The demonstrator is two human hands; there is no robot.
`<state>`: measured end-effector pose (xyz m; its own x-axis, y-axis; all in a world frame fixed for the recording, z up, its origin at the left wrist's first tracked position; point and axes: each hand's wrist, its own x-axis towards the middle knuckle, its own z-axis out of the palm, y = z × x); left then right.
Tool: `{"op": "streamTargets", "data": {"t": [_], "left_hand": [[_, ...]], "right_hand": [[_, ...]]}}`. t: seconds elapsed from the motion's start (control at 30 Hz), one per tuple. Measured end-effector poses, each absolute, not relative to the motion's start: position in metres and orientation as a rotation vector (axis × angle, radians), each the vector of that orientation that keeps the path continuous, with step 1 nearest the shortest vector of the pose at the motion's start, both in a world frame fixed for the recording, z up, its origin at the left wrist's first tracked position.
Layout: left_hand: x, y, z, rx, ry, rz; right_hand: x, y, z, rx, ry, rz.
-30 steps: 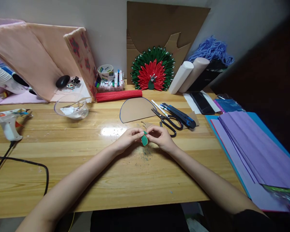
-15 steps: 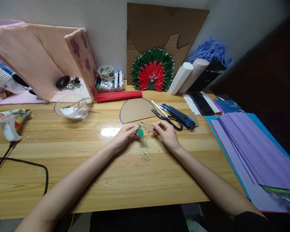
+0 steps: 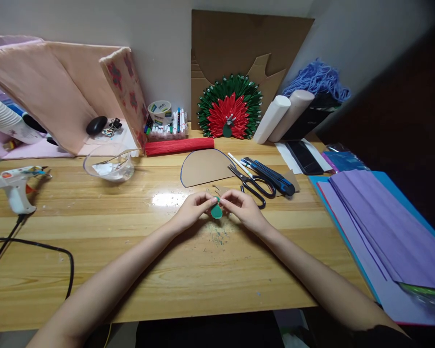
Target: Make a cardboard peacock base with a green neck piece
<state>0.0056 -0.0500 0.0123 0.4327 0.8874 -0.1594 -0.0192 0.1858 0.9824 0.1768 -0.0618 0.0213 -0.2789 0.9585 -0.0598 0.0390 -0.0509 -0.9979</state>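
Note:
A small green rounded cutout with a narrow top hangs between my two hands above the table. My left hand pinches it at the upper left. My right hand has its thumb and finger closed at the narrow top, touching the left fingertips. Black-handled scissors lie just beyond my right hand. A cardboard half-round with a blue edge lies behind the hands. Dark green scraps are scattered on the wood below the cutout.
A blue utility knife and a white marker lie by the scissors. A glue gun with a black cord is at left, near a clear bowl. A red-green peacock craft leans on cardboard; purple sheets lie right.
My right hand has come left to meet the left hand at the top of the green cutout. The scissors' second handle, hidden before, now shows.

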Motion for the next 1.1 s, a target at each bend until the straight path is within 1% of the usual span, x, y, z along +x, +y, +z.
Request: {"op": "streamTargets", "data": {"t": [0.2,0.4,0.5,0.77,1.1], "left_hand": [[0.005,-0.049,0.01,1.138,0.887,0.802],[0.005,-0.049,0.012,1.13,0.895,0.804],[0.006,-0.05,0.014,1.15,0.904,0.798],[0.006,-0.049,0.012,1.164,0.922,0.804],[0.007,-0.049,0.009,1.189,0.905,0.816]], "right_hand": [[0.179,-0.062,0.018,-1.164,-1.444,1.341],[0.185,-0.066,0.024,-1.066,-1.896,0.902],[0.186,-0.068,0.024,-1.04,-1.981,0.76],[0.185,-0.068,0.02,-1.039,-1.984,0.671],[0.184,-0.068,0.012,-1.058,-2.087,0.396]]}}
